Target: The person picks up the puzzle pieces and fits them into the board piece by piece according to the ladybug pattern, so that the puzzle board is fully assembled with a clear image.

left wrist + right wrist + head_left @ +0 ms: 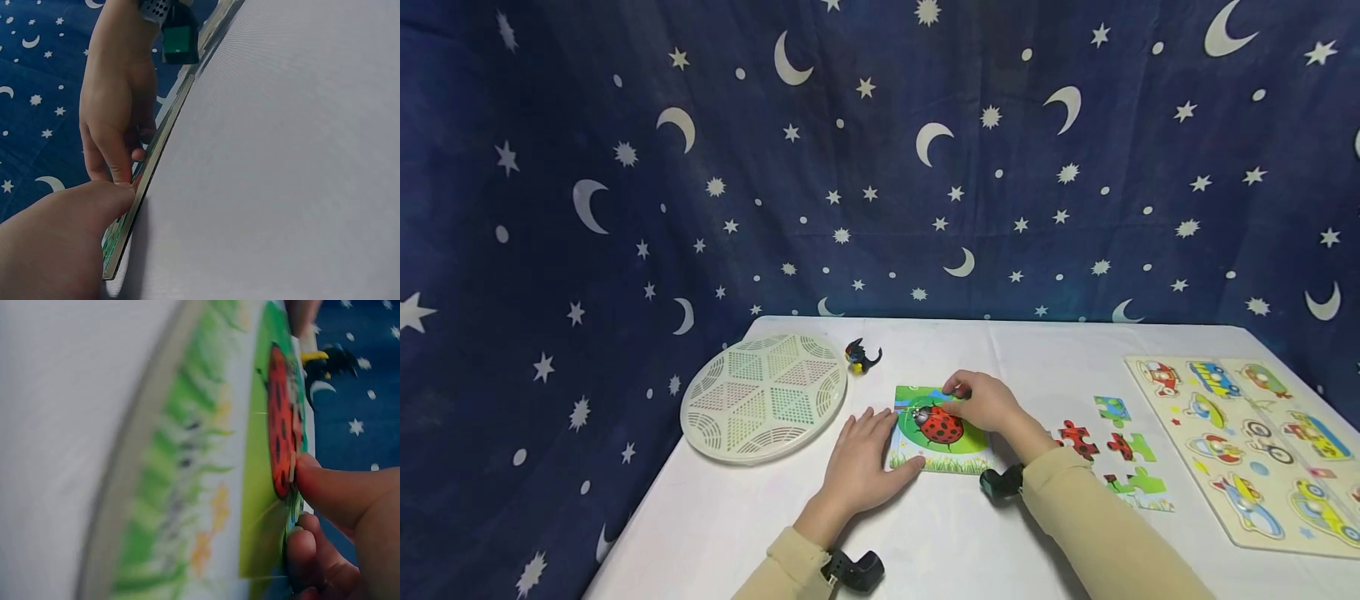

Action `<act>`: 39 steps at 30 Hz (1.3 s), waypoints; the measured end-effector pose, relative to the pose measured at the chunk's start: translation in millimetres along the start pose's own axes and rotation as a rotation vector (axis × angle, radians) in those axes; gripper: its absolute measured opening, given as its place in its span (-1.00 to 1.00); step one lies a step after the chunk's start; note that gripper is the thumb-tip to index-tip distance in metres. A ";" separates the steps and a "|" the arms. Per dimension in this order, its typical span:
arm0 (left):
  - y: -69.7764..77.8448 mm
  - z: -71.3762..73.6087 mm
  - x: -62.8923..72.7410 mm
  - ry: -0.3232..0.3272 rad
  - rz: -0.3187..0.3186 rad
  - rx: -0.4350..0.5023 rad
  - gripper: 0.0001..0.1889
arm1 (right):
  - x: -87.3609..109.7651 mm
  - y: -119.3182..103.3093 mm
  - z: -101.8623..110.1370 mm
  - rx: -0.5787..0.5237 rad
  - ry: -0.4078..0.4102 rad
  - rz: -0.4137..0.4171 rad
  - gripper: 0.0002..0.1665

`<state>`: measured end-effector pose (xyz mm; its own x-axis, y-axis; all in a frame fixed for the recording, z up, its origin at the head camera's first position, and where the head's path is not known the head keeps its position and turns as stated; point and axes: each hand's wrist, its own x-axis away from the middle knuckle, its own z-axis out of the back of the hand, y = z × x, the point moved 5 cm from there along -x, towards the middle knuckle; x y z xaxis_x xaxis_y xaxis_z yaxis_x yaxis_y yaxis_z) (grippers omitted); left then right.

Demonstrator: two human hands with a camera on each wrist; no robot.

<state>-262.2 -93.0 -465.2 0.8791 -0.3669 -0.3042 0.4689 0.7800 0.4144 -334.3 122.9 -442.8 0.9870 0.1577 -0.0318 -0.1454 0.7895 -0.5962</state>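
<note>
No lettering or number is legible; not on the puzzle board (940,464) under the fingers of the right hand (991,403), the loose pieces (1078,439) to their right or the peg board (1281,483) beyond.

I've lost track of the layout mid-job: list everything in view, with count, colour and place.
square ladybird puzzle board: one, green and red, between the hands
loose jigsaw pieces: at least four, red, green, blue, right of that board
large flat vehicle puzzle board: one, beige with multicoloured pictures, far right
round perforated tray: one, pale green, left
small tailed figurine: one, mainly black, beside the tray
table: one, white, beneath these
star-and-moon fabric backdrop: dark blue, behind and left
wrist devices: two, black, one per wrist
sleeves: two, beige, forearms
left hand: one, bare, at the ladybird board's left side
right hand: one, bare, board's upper right, seemingly pinching a puzzle piece
</note>
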 end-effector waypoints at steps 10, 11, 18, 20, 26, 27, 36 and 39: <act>-1.1 -0.1 0.0 0.000 0.002 0.005 -0.15 | -0.2 3.7 -2.6 -0.081 -0.001 -0.042 -0.78; -1.2 -0.3 -0.5 -0.001 0.002 0.006 -0.15 | 0.5 3.9 -2.6 -0.088 0.004 -0.042 -0.78; -0.7 0.0 -1.5 -0.011 0.009 0.007 -0.15 | 4.2 3.8 -4.1 -0.118 0.047 -0.015 -0.87; -0.6 0.2 -1.5 -0.014 0.010 0.005 -0.15 | 4.6 3.7 -4.7 -0.115 0.053 -0.010 -0.89; -0.7 0.0 -1.9 -0.018 0.012 0.001 -0.15 | 4.6 5.3 -5.1 -0.096 0.070 -0.012 -0.83; -0.7 0.1 -2.0 -0.019 0.013 0.002 -0.15 | 4.5 5.8 -5.0 -0.093 0.076 -0.014 -0.81; -0.3 0.6 -2.1 -0.015 0.011 -0.005 -0.16 | 5.4 7.2 -5.3 -0.077 0.122 -0.015 -0.79; 0.4 0.5 -1.0 -0.013 0.009 -0.002 -0.16 | 8.4 6.2 -5.0 -0.093 0.121 0.003 -0.73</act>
<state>-262.8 -92.6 -464.3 0.8845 -0.3659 -0.2896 0.4605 0.7846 0.4152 -326.5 126.1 -450.8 0.9885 0.0830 -0.1263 -0.1466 0.7297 -0.6679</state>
